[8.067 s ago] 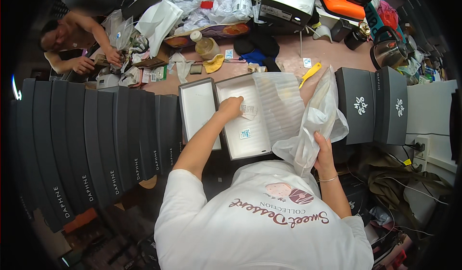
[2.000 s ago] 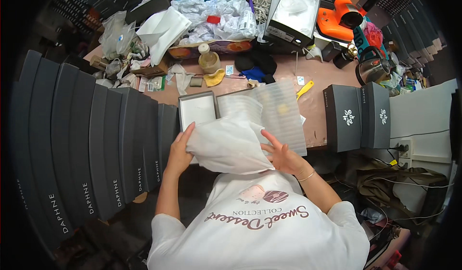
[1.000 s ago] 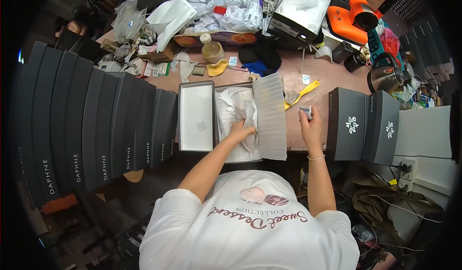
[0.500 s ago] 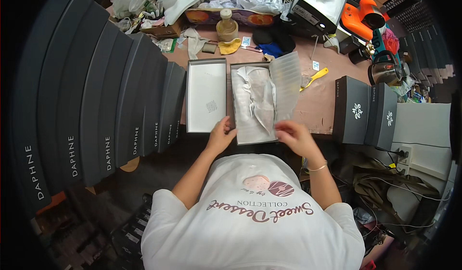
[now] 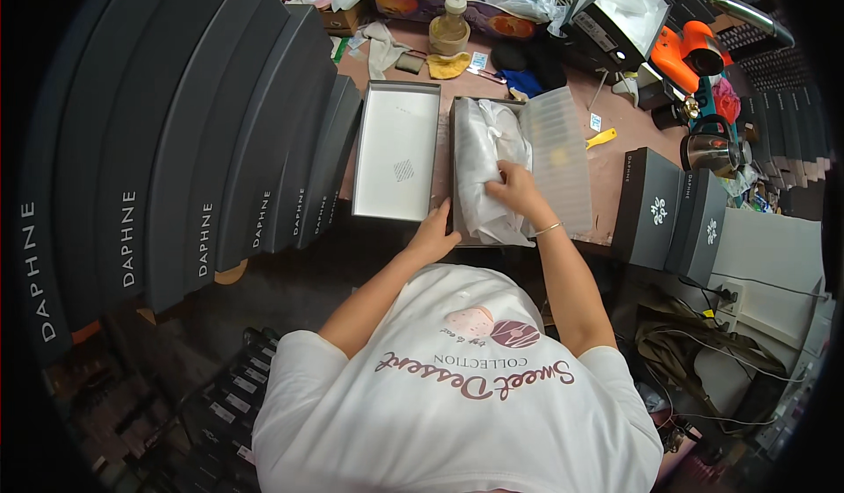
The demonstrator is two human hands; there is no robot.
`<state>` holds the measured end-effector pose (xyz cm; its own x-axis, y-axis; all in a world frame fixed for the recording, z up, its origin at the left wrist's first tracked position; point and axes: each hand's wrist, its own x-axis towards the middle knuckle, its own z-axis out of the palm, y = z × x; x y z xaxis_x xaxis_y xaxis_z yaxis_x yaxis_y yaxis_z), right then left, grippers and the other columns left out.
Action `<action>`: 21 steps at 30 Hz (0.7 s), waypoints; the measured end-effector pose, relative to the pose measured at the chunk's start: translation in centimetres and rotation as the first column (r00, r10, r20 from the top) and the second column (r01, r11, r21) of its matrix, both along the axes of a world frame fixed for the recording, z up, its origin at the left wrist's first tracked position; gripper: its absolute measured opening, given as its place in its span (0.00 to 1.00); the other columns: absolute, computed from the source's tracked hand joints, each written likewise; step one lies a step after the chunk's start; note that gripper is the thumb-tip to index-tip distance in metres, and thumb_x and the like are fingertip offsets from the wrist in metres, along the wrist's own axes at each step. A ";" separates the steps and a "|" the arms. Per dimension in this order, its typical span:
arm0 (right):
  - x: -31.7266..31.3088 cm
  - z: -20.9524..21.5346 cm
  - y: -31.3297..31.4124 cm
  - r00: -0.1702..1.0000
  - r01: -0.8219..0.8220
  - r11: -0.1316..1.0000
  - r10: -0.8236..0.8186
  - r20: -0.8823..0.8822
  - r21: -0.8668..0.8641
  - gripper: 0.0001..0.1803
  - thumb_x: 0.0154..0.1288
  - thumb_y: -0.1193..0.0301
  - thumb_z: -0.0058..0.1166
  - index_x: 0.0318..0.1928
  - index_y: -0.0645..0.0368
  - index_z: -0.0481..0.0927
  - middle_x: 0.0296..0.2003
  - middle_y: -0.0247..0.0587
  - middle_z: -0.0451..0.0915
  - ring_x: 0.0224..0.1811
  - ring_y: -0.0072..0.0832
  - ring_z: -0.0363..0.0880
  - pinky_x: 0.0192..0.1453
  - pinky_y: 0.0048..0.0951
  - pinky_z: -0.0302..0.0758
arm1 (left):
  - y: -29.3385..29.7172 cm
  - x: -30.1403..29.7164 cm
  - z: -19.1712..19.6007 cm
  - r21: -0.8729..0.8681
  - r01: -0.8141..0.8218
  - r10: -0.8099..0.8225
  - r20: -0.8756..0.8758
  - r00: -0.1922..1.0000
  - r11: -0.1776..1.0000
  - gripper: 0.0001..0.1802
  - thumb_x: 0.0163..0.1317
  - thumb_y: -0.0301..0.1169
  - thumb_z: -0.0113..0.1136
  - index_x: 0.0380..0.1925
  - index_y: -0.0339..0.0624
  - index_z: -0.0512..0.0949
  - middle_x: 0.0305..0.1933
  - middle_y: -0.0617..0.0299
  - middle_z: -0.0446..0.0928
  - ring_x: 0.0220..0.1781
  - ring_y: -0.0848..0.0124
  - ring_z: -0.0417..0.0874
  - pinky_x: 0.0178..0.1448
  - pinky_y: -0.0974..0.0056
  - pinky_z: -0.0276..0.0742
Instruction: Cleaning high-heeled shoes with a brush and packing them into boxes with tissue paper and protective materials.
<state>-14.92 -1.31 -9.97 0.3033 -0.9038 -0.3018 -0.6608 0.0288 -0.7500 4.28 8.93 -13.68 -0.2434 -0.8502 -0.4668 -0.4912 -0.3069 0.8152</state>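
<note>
An uncovered shoebox (image 5: 454, 141) stands on the table in front of me, filled with white tissue paper (image 5: 479, 181). What the tissue wraps is hidden. My right hand (image 5: 519, 192) lies over the middle of the bundle, its fingers closed on the paper. At the box's near left corner, my left hand (image 5: 434, 234) grips the side, with the thumb toward the front. A ribbed translucent sheet (image 5: 563, 177) extends from the box's right side over the table. Left of the box rests a shallow white-lined lid (image 5: 396, 150), inside facing up.
Tall stacks of dark shoeboxes (image 5: 255, 141) line my left. Two more dark boxes (image 5: 652, 207) stand at the right edge. Farther back are a glass jar (image 5: 450, 27), yellow cloth (image 5: 448, 66), yellow-handled brush (image 5: 601, 138), orange tool (image 5: 675, 58) and metal kettle (image 5: 710, 152).
My right hand has moved from the box's near right edge onto the tissue, which now lies smoother over the bundle. My left hand stays by the near left corner. The view has shifted.
</note>
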 end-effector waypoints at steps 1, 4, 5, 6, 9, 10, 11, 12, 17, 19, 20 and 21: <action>-0.4 0.6 -1.0 1.000 -0.018 0.999 0.018 0.012 0.038 0.21 0.47 0.67 0.56 0.39 0.72 0.78 0.30 0.63 0.80 0.35 0.53 0.80 0.40 0.41 0.75 | -0.1 -0.1 0.0 -0.012 -0.004 0.004 -0.013 1.000 1.000 0.44 0.51 0.30 0.58 0.66 0.27 0.51 0.55 0.32 0.67 0.57 0.45 0.72 0.61 0.55 0.69; -0.5 1.2 -2.5 0.997 -0.055 0.992 0.060 -0.043 0.111 0.22 0.46 0.66 0.58 0.40 0.72 0.78 0.31 0.60 0.81 0.35 0.50 0.81 0.40 0.40 0.75 | -0.2 -0.3 -0.6 -0.044 -0.014 0.012 -0.037 0.999 0.999 0.44 0.51 0.30 0.58 0.66 0.27 0.51 0.55 0.32 0.67 0.56 0.44 0.72 0.60 0.55 0.69; -0.5 1.2 -2.6 0.994 -0.063 0.990 0.073 -0.077 0.128 0.23 0.46 0.66 0.58 0.41 0.71 0.78 0.31 0.59 0.81 0.36 0.49 0.81 0.40 0.39 0.75 | -0.2 -0.5 -1.1 -0.054 -0.019 0.017 -0.041 0.999 0.998 0.44 0.51 0.31 0.59 0.66 0.27 0.51 0.56 0.32 0.67 0.56 0.44 0.72 0.60 0.55 0.69; -0.6 0.7 -2.3 0.994 -0.067 0.996 0.072 -0.085 0.055 0.22 0.47 0.66 0.59 0.41 0.70 0.79 0.30 0.57 0.81 0.33 0.46 0.81 0.39 0.38 0.75 | -0.3 -0.7 -1.4 -0.064 -0.022 0.019 -0.044 0.999 0.998 0.44 0.51 0.31 0.59 0.66 0.27 0.51 0.56 0.32 0.67 0.56 0.44 0.72 0.60 0.54 0.69; -0.5 -0.8 -0.7 0.991 -0.101 0.986 0.089 -0.097 -0.131 0.20 0.50 0.66 0.62 0.41 0.68 0.80 0.29 0.53 0.80 0.32 0.42 0.80 0.39 0.36 0.75 | -0.2 -0.8 -1.1 -0.022 -0.005 0.004 -0.037 0.999 1.000 0.45 0.50 0.30 0.60 0.67 0.29 0.51 0.57 0.34 0.67 0.57 0.44 0.72 0.62 0.54 0.68; -0.3 -0.7 0.4 0.989 -0.128 0.978 0.113 -0.096 -0.165 0.20 0.50 0.66 0.63 0.41 0.68 0.80 0.31 0.54 0.80 0.35 0.45 0.80 0.42 0.38 0.75 | -0.4 -0.8 0.9 0.067 -0.073 0.079 -0.077 0.994 0.995 0.45 0.50 0.30 0.61 0.67 0.32 0.52 0.58 0.35 0.65 0.58 0.45 0.70 0.63 0.54 0.68; -0.2 -0.5 1.1 0.986 -0.154 0.968 0.137 -0.096 -0.199 0.20 0.50 0.65 0.63 0.41 0.67 0.80 0.34 0.56 0.81 0.38 0.47 0.80 0.45 0.39 0.75 | 0.5 -0.9 -0.3 -0.173 -0.111 0.113 0.003 0.994 0.979 0.45 0.49 0.29 0.62 0.67 0.35 0.54 0.60 0.39 0.65 0.61 0.47 0.68 0.64 0.55 0.66; -0.4 -0.3 1.5 0.993 -0.095 0.979 0.080 -0.088 -0.181 0.22 0.53 0.66 0.62 0.47 0.65 0.78 0.35 0.54 0.80 0.38 0.48 0.80 0.46 0.41 0.75 | 0.7 -0.7 0.4 -0.341 -0.105 0.116 0.011 0.993 0.934 0.42 0.49 0.29 0.62 0.66 0.35 0.57 0.60 0.41 0.64 0.63 0.49 0.66 0.65 0.55 0.65; -1.5 -1.2 -3.6 0.966 -0.083 0.849 -0.060 -0.251 -0.521 0.37 0.55 0.69 0.60 0.63 0.66 0.60 0.42 0.59 0.78 0.40 0.52 0.79 0.45 0.45 0.76 | -3.1 -2.5 3.9 -0.624 0.319 -0.215 0.238 0.947 0.713 0.35 0.49 0.34 0.66 0.58 0.35 0.67 0.60 0.46 0.65 0.66 0.51 0.62 0.70 0.49 0.57; -0.2 -1.9 -5.4 0.914 -0.130 0.966 0.029 -0.405 -0.224 0.41 0.53 0.70 0.60 0.65 0.67 0.56 0.42 0.62 0.77 0.41 0.53 0.79 0.44 0.45 0.77 | -4.6 -4.7 4.2 -0.567 0.513 -0.352 0.374 0.858 0.645 0.35 0.49 0.37 0.67 0.57 0.35 0.69 0.60 0.46 0.66 0.67 0.50 0.61 0.71 0.47 0.55; -0.2 -4.0 -5.6 0.873 -0.184 0.937 0.017 -0.488 -0.296 0.41 0.55 0.72 0.55 0.67 0.66 0.52 0.38 0.62 0.78 0.39 0.53 0.80 0.43 0.45 0.78 | -4.9 -5.4 3.4 -0.444 0.553 -0.388 0.411 0.825 0.705 0.34 0.47 0.39 0.69 0.54 0.36 0.71 0.59 0.46 0.67 0.68 0.49 0.60 0.72 0.45 0.51; -0.1 -4.7 -6.3 0.870 -0.179 0.945 0.022 -0.492 -0.274 0.40 0.55 0.72 0.55 0.67 0.64 0.54 0.37 0.61 0.79 0.39 0.53 0.80 0.43 0.45 0.77 | -4.8 -5.7 2.5 -0.409 0.607 -0.389 0.500 0.774 0.682 0.33 0.47 0.39 0.69 0.53 0.36 0.72 0.58 0.46 0.67 0.68 0.49 0.60 0.72 0.45 0.51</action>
<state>-14.98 -7.65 -14.66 0.2869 -0.9459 -0.1514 -0.9245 -0.2320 -0.3023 -1.41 4.12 -11.15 -0.6195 -0.7741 -0.1302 -0.7143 0.4871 0.5025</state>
